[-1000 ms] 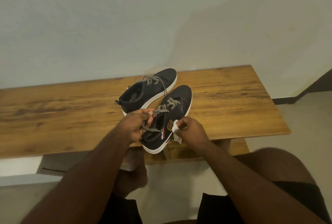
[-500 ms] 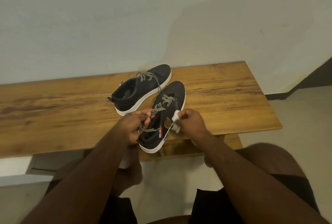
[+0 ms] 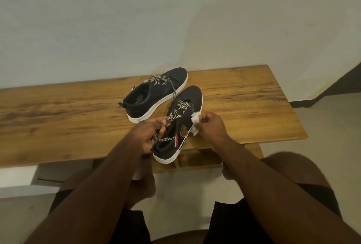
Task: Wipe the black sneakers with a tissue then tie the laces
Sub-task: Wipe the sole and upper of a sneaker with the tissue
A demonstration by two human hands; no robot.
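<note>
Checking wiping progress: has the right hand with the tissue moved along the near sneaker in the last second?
Yes. The right hand carried the tissue toeward, past the gold badge on the near sneaker.

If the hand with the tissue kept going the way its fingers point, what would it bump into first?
Probably the near sneaker. The right hand pinches the tissue and its fingers point left, toward that shoe's side. The tissue looks about touching it already, though depth is hard to judge.
</note>
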